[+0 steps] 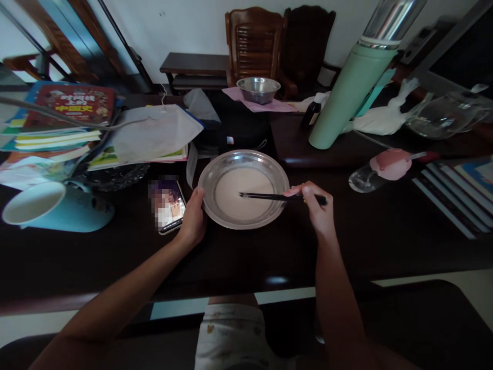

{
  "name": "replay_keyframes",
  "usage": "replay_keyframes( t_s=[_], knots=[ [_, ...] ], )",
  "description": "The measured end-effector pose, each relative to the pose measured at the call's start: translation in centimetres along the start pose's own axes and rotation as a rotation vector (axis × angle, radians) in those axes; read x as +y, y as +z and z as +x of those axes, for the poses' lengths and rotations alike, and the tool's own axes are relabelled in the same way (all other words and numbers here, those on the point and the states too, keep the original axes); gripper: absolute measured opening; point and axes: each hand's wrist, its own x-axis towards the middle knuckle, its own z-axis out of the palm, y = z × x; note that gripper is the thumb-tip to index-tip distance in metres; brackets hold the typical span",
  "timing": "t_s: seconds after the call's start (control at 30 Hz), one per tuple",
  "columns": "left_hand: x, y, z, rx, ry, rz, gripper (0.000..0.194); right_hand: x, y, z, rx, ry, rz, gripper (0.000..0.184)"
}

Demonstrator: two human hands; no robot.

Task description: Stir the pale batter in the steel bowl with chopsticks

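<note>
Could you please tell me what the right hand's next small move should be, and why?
Probably a gentle sweep of the black chopsticks through the pale liquid: the right hand holds them, tips at its surface, while the left hand holds the metal dish by its rim.

The red-covered, rectangular paper book point(92, 97) bears a Chinese title on its front: "时间线上的" in white characters over two lines, then "中国史" in larger yellow ones; smaller print beneath is illegible.
</note>
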Motion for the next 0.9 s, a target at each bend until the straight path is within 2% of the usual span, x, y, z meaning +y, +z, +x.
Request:
replay_keyframes(
  t_s=[0.2,0.4,0.47,0.6,0.7,0.8,0.9],
  knots=[
    [-0.04,0.02,-0.05,0.001,0.01,-0.009,0.034,-0.21,0.18,0.09,-0.166,-0.007,0.01,0.048],
    [0.03,-0.19,0.0,-0.042,0.02,-0.001,0.037,-0.04,0.04,-0.02,-0.018,-0.003,-0.017,0.049],
    [0.11,-0.21,-0.01,-0.032,0.008,-0.002,0.039,-0.19,0.01,-0.07,-0.047,0.013,0.009,0.052],
    [0.19,-0.04,-0.03,-0.005,-0.008,-0.013,0.039,-0.2,0.21,0.01,-0.185,-0.008,0.013,0.048],
    [0.1,0.04,0.0,-0.006,0.008,-0.004,0.039,0.08,0.22,0.04,-0.136,-0.021,-0.018,0.046],
    [-0.04,-0.08,0.04,-0.018,0.017,0.004,0.04,0.15,0.04,-0.04,-0.051,0.008,-0.022,0.051],
    [-0.14,-0.25,0.08,-0.03,0.024,0.007,0.038,-0.03,0.05,-0.06,-0.102,0.024,0.003,0.055]
  ],
)
